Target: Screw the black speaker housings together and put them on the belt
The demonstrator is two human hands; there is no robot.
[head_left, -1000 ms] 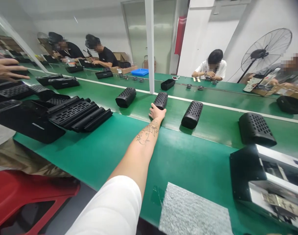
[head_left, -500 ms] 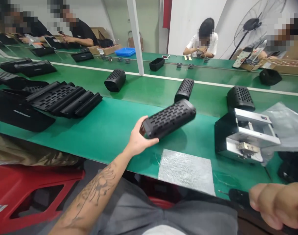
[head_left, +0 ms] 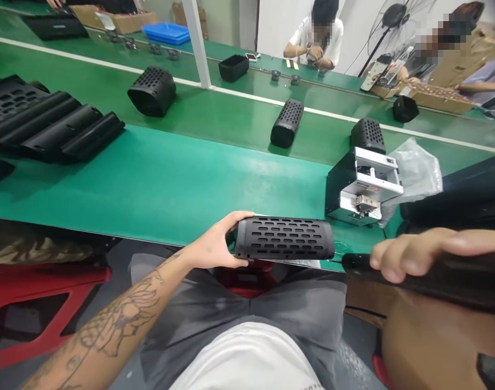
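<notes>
My left hand (head_left: 217,241) grips the left end of a black slotted speaker housing (head_left: 288,238), thumb below and fingers over the top. The housing lies level at the bench's front edge, largely covering a pale sheet (head_left: 312,264). My right hand (head_left: 413,252) is wrapped round a black electric screwdriver (head_left: 357,262). Its thin bit points left at the housing's right end; whether the tip touches is hard to see. Beyond the screwdriver stands a black-and-silver screw feeder (head_left: 363,187).
Several slotted black shells (head_left: 47,122) are stacked at left. More housings (head_left: 287,123) sit on the green belt (head_left: 231,122) beyond the bench. A clear plastic bag (head_left: 420,168) lies behind the feeder. People work across the line, near a blue tray (head_left: 166,32). A red stool (head_left: 47,303) stands lower left.
My left hand has drawn the housing toward me and levelled it over the pale sheet. My right hand has raised the screwdriver beside the housing's right end. The view has tilted downward.
</notes>
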